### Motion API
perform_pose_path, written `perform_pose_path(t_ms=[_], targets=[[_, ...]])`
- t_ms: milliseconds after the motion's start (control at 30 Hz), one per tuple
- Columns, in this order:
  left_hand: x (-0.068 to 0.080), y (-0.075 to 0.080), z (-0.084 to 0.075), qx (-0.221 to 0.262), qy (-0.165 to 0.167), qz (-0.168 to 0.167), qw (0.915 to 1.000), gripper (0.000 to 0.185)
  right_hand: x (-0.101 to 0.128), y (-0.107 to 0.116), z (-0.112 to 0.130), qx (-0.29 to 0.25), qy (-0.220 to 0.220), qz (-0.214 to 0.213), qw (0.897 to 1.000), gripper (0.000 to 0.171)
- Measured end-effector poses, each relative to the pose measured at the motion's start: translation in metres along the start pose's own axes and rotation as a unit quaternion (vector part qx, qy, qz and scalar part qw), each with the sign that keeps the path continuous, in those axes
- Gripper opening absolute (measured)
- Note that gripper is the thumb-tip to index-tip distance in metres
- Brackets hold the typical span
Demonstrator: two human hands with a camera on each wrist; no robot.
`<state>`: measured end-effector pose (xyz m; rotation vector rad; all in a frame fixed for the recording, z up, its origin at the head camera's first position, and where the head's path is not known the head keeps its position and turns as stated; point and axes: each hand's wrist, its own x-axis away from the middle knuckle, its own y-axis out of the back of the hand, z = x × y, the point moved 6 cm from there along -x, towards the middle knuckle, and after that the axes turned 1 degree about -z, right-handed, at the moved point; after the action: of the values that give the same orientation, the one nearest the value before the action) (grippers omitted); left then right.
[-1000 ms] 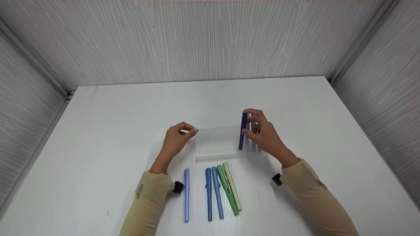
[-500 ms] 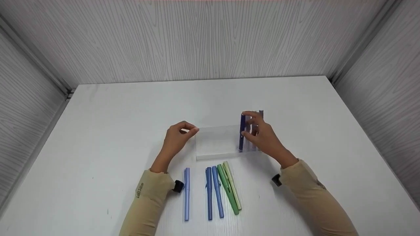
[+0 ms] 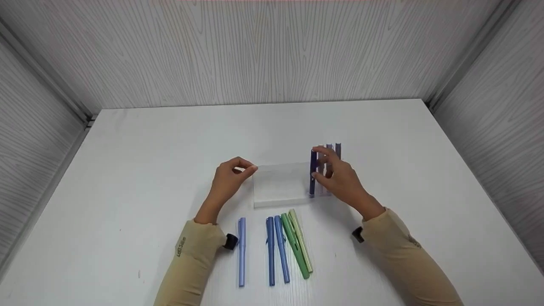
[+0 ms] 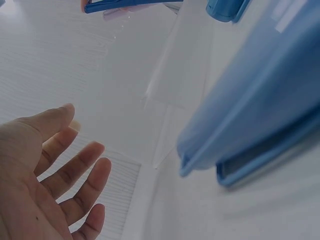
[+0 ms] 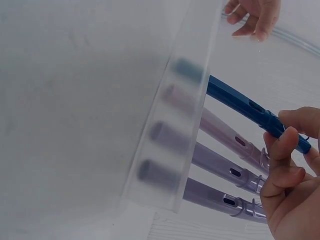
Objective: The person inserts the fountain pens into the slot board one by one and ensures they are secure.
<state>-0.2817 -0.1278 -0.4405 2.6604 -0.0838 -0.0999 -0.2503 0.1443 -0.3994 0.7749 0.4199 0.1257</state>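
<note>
A clear plastic pen case (image 3: 280,185) with a frosted front lip lies in the middle of the table. My left hand (image 3: 229,178) pinches its far left corner between thumb and index finger; in the left wrist view the other fingers are spread. At the case's right end, my right hand (image 3: 343,178) holds a dark blue pen (image 3: 313,168) near its capped end. In the right wrist view that pen's lower end shows blurred behind the frosted lip (image 5: 162,145). Beside it sit a pink pen (image 5: 220,127), a lilac pen (image 5: 215,159) and a greyish purple pen (image 5: 212,196) in a row.
In front of the case lie a periwinkle pen (image 3: 242,255), a dark blue-grey pen (image 3: 271,255), a mid-blue pen (image 3: 282,250), a green pen (image 3: 294,244) and a pale green pen (image 3: 301,244). The periwinkle pen is close to my left wrist. Panels surround the white table (image 3: 170,136).
My right hand has moved slightly down and left with the dark blue pen, which now stands more upright. The tops of the neighbouring pens have come into view. The left hand stays at the corner.
</note>
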Motion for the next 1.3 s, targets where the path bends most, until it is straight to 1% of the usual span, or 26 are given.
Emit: perform_pose_path(t_ms=[333,500,600,700,767,1033,1300], targets=[[0.000,0.001,-0.001,-0.006,-0.001,0.000,1.0000,0.023,-0.003,0.001,0.001,0.023,0.003,-0.012,1.000,0.059],[0.002,0.003,-0.002,-0.013,0.003,-0.002,0.9999,0.024,-0.006,0.000,0.001,0.033,-0.026,-0.009,0.999,0.058],[0.001,0.003,-0.001,-0.008,0.006,-0.002,0.9999,0.024,-0.008,-0.001,0.002,0.043,-0.046,-0.006,0.998,0.058],[0.001,0.002,-0.001,-0.006,0.003,0.002,1.0000,0.025,-0.009,-0.001,0.001,0.055,-0.068,-0.004,0.996,0.059],[0.000,0.001,-0.001,-0.006,0.003,0.003,1.0000,0.024,-0.010,-0.001,0.001,0.060,-0.075,-0.004,0.995,0.059],[-0.001,0.004,-0.002,-0.002,-0.004,-0.005,1.0000,0.022,-0.014,0.000,0.005,0.073,-0.070,-0.006,0.995,0.058],[-0.001,0.006,-0.003,-0.008,-0.007,-0.005,0.9999,0.023,-0.016,0.000,0.006,0.077,-0.083,0.004,0.994,0.058]])
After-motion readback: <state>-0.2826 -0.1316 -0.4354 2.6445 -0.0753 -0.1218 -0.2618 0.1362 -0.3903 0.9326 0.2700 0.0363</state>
